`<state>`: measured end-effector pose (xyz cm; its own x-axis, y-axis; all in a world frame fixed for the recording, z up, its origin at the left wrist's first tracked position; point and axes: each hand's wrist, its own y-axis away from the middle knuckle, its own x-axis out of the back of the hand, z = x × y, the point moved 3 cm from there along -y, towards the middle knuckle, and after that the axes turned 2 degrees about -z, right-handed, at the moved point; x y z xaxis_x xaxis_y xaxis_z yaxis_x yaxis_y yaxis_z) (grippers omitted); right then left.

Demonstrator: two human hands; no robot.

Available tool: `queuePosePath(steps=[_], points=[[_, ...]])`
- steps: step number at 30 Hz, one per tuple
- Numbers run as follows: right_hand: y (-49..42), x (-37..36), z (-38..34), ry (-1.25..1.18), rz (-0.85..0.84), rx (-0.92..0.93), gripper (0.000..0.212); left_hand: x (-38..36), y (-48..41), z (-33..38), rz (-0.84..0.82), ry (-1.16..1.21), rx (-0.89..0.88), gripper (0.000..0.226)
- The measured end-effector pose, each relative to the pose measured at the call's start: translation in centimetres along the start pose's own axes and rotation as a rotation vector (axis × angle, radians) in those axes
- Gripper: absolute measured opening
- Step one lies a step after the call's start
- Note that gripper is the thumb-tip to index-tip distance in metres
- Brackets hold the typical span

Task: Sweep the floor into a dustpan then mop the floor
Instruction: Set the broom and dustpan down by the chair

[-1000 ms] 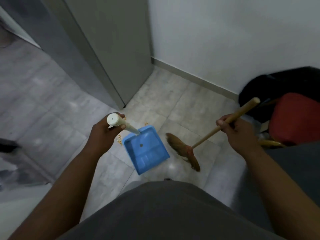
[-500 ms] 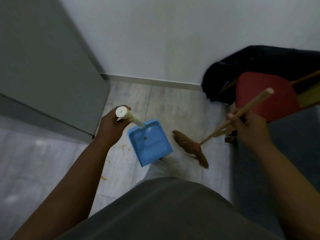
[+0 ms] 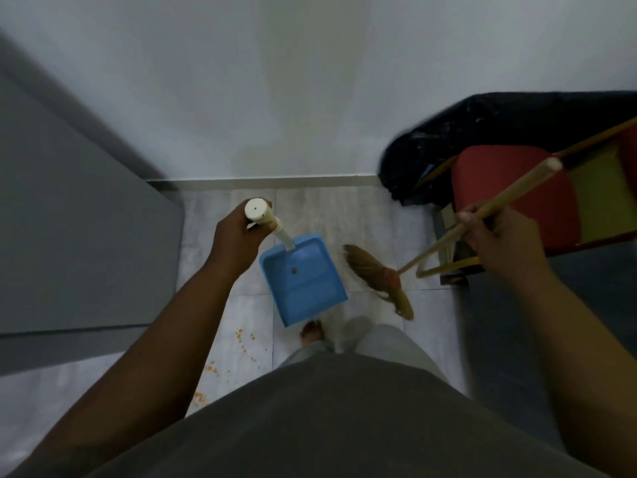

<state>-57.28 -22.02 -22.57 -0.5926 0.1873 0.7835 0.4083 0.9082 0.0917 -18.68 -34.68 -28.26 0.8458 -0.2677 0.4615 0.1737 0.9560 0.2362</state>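
My left hand (image 3: 236, 234) grips the white handle of a blue dustpan (image 3: 301, 281), which hangs over the grey tiled floor in front of me. My right hand (image 3: 496, 236) grips the wooden stick of a broom (image 3: 379, 274); its brown bristle head lies just right of the dustpan. Orange crumbs (image 3: 246, 343) are scattered on the tiles below and left of the dustpan, near my bare foot (image 3: 312, 332).
A white wall (image 3: 310, 81) with a skirting board closes the far side. A grey door (image 3: 79, 219) stands at the left. At the right are a black bag (image 3: 482, 125) and a red chair (image 3: 510, 201) with wooden legs.
The view has swung right, so the wall now faces me and the door sits at the left. The crumbs now lie below the dustpan. Both hands keep their holds.
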Motion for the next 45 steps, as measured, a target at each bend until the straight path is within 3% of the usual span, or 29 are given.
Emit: queuePosePath(steps=[10, 19, 27, 34, 40, 45], points=[[-11.8, 0.3, 2.3, 0.002, -0.007, -0.009, 0.016, -4.7, -13.1, 3.1, -0.01, -0.03, 0.133, 0.036], [-22.9, 1.8, 5.1, -0.148, 0.005, -0.142, 0.011, -10.2, -24.5, 6.9, -0.166, -0.363, 0.125, 0.037], [-28.4, 1.3, 5.5, -0.271, 0.022, -0.169, 0.008, -15.5, -32.5, 6.9, -0.281, -0.472, 0.045, 0.04], [-30.9, -1.4, 4.3, -0.249, -0.036, -0.133, 0.011, -19.3, -38.8, 5.8, -0.355, -0.519, -0.017, 0.043], [-33.8, -4.6, 3.9, -0.241, -0.11, -0.096, 0.008, -21.5, -43.2, 4.8, -0.337, -0.437, 0.05, 0.043], [-36.8, -7.5, 3.2, -0.24, -0.162, -0.145, 0.021, -22.2, -46.0, 4.7, -0.328, -0.362, 0.083, 0.046]])
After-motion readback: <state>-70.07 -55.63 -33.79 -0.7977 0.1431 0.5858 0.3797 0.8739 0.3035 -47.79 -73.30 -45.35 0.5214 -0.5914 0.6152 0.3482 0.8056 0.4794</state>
